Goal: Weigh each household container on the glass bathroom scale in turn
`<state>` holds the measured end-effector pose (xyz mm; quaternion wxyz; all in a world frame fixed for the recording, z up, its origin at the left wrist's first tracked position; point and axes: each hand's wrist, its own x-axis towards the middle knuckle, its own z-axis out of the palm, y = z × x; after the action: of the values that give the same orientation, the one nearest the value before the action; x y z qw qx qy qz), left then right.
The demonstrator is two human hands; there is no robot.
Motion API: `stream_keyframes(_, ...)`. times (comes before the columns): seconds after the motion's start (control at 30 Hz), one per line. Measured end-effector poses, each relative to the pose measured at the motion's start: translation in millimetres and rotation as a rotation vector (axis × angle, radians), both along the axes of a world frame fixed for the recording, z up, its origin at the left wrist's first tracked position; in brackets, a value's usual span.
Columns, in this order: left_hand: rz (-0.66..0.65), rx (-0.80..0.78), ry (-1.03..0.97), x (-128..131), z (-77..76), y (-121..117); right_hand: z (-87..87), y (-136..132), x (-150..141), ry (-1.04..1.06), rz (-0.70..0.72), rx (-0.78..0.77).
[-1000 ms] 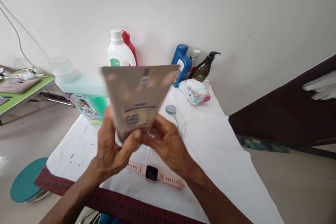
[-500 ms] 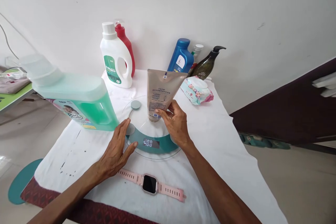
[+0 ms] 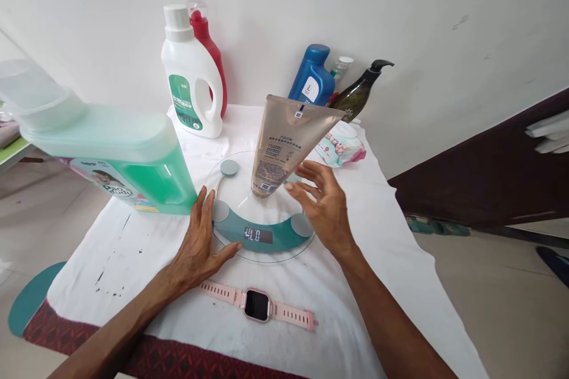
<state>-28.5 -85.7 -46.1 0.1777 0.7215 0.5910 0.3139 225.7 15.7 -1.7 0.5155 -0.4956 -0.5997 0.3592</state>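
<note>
A beige squeeze tube (image 3: 284, 142) stands cap-down, tilted a little to the right, on the round glass scale (image 3: 249, 213). The scale's small display (image 3: 258, 235) is lit. My right hand (image 3: 324, 204) is just right of the tube with fingers apart, holding nothing. My left hand (image 3: 200, 246) lies at the scale's left edge, its fingers stretched out, the fingertips beside the green detergent jug (image 3: 164, 183). Close in front of the scale lies a pink smartwatch (image 3: 256, 305) with its strap spread flat.
At the back left stand a white detergent bottle (image 3: 189, 77) and a red bottle (image 3: 211, 53). A blue bottle (image 3: 311, 77), a dark pump bottle (image 3: 358, 92) and a wipes pack (image 3: 341, 147) sit at the back right. White cloth (image 3: 391, 260) covers the table.
My right hand has let go of the tube and drawn back to the right. The tube now stands by itself, and the scale's display reads differently. The camera view has shifted slightly.
</note>
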Motion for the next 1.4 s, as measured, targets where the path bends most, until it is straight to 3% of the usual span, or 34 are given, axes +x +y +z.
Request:
stream_keyframes(0.13,-0.041,-0.019,0.011,-4.2,-1.5,1.0,-27.7,-15.4,33.6,-0.004,-0.214,-0.101)
stream_keyframes(0.3,-0.057,-0.002,0.046,-2.0,-2.6,3.0,-58.0,-24.4,46.8,0.044,-0.258,-0.150)
stream_keyframes(0.57,-0.043,0.088,0.134,1.5,-8.8,9.7,-58.1,-15.4,47.4,0.142,-0.257,-0.115)
stream_keyframes(0.77,-0.075,0.101,0.126,-4.1,-5.1,19.8,-59.9,-16.0,43.7,0.261,-0.351,-0.114)
stream_keyframes(1.0,-0.134,0.080,0.141,-2.5,-3.5,22.7,-62.3,-13.1,46.3,0.208,-0.440,-0.125)
stream_keyframes(1.1,-0.129,0.086,0.118,-1.8,-7.7,20.7,-51.7,-16.0,48.6,-0.002,-0.480,-0.086)
stream_keyframes(1.2,-0.111,0.096,0.091,-1.1,-13.2,17.4,-25.4,-19.0,44.9,-0.207,-0.495,0.063)
stream_keyframes(1.4,-0.036,0.136,0.076,2.5,-24.2,12.2,33.2,-6.4,1.6,-0.100,-0.059,0.103)
